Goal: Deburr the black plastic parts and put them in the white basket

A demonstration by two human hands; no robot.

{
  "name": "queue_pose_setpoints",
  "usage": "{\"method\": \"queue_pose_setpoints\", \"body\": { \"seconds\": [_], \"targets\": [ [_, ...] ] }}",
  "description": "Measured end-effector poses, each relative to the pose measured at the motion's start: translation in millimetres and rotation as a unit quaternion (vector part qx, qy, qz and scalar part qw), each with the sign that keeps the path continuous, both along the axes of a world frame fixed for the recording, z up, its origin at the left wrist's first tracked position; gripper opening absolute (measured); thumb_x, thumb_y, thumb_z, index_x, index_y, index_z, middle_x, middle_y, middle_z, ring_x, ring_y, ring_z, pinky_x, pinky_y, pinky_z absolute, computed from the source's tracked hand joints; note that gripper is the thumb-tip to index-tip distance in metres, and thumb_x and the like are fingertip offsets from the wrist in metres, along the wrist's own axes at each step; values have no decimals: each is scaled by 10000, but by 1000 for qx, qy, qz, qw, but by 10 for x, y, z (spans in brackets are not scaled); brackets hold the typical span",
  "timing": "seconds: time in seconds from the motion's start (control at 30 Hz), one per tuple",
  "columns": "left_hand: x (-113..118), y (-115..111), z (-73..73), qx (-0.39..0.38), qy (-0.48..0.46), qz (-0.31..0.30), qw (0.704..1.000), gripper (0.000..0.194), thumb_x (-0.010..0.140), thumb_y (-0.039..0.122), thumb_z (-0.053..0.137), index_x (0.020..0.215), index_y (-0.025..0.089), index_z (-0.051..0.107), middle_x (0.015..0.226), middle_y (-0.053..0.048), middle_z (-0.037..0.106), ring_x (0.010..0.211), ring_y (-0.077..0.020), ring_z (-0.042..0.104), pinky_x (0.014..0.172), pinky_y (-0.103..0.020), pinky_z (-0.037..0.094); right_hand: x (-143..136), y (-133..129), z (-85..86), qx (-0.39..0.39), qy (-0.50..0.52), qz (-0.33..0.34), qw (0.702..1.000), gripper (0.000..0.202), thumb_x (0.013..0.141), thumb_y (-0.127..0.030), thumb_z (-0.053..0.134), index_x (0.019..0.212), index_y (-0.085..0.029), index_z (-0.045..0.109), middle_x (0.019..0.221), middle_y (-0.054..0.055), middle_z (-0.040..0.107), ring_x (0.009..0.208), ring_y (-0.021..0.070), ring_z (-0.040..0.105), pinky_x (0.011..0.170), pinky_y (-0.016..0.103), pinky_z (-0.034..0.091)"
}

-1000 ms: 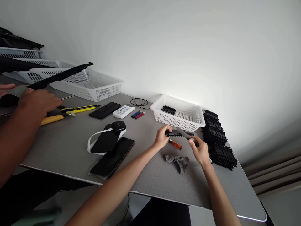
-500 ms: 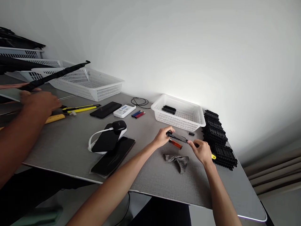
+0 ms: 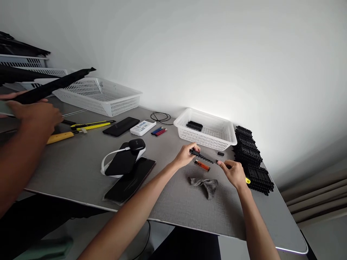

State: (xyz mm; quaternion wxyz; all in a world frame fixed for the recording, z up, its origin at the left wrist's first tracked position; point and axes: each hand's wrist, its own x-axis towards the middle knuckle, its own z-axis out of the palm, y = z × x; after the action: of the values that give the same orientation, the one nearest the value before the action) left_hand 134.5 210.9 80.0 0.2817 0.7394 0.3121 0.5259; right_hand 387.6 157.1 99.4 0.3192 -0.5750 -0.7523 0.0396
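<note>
My left hand [image 3: 187, 154] is closed on one end of a black plastic part with a toothed edge [image 3: 202, 156], held just above the table. In my closed right hand [image 3: 232, 172] is a utility knife, mostly hidden, its yellow end [image 3: 247, 180] poking out behind the palm. The thumb and fingertips of that hand are close to the part's free end. An orange lighter [image 3: 202, 165] lies below the part, and a crumpled grey cloth [image 3: 204, 186] rests nearer to me. A small black piece [image 3: 221, 154] lies beyond my right hand.
Behind my hands stands a white basket [image 3: 207, 139] with black parts in it. Stacks of black toothed parts [image 3: 252, 159] line the right side. Phones [image 3: 130, 180], a white power bank [image 3: 143, 127] and two lighters [image 3: 159, 131] lie left. A co-worker's hand [image 3: 36, 115] holds a long black piece.
My left hand has shifted slightly left with the black part, which has turned edge-on. The knife blade seen across it before no longer shows clearly. The co-worker's long black piece has moved left and turned.
</note>
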Motion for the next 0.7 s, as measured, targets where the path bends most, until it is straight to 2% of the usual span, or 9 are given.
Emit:
{"method": "queue_pose_setpoints", "body": {
  "seconds": [0.17,0.37,0.57,0.7],
  "targets": [
    [36,-15,-11,-6,13,-12,1000,227,625,2,474,740,193,513,839,-34,687,860,-171,665,803,-312,507,-53,-10,-6,4,-3,22,1000,626,887,-697,459,540,-180,529,532,3,483,516,114,373,510,271,238],
    [-8,15,-21,-18,8,-5,1000,142,690,58,517,724,195,501,830,-49,687,829,-183,668,761,-328,526,-16,18,-19,-29,16,28,999,660,869,-711,472,478,-188,373,481,-38,318,497,96,237,483,270,192],
    [21,18,-48,-16,12,-5,1000,135,675,65,535,718,192,518,820,-43,697,826,-183,669,771,-328,524,-47,25,-33,-36,26,29,999,655,862,-722,468,490,-191,373,492,-35,329,516,103,241,485,269,200],
    [-10,53,-57,-1,-10,23,1000,121,717,97,548,726,198,482,801,-34,678,797,-169,663,754,-320,528,19,44,-7,-48,52,10,997,661,848,-731,475,478,-199,344,470,-36,309,492,100,245,481,271,197]
  ]
}}
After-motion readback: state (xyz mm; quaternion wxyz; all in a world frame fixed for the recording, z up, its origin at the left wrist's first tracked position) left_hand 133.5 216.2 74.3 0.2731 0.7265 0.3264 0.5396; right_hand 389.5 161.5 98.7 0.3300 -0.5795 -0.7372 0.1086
